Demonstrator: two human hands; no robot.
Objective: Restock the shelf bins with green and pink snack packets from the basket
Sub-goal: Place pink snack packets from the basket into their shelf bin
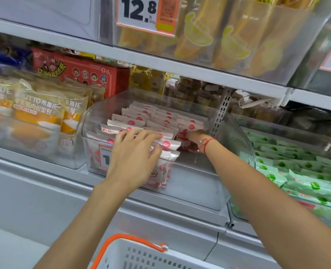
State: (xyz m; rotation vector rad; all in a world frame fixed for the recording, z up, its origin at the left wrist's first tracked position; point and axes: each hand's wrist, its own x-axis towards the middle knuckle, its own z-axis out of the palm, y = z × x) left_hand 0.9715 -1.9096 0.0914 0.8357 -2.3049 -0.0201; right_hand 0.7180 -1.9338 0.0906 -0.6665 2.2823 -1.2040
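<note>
Left hand [135, 152] fingers spread, pressing on the near pink snack packets [141, 121], right hand [191, 140] gripping a pink packet deep in the same clear bin [189, 183], green snack packets [296, 171] in the right bin, white basket [141, 255] with orange handle near below

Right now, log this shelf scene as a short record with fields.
left hand: lies on the front pink packets, fingers over their tops
right hand: reaches into the right side of the same bin, gripping a pink packet
pink bin: clear bin, packets upright in rows on its left side, right front part bare
green packets: in the bin to the right
basket: white with orange handle, below; contents not visible
price tag: reads 12.8, upper shelf
</note>
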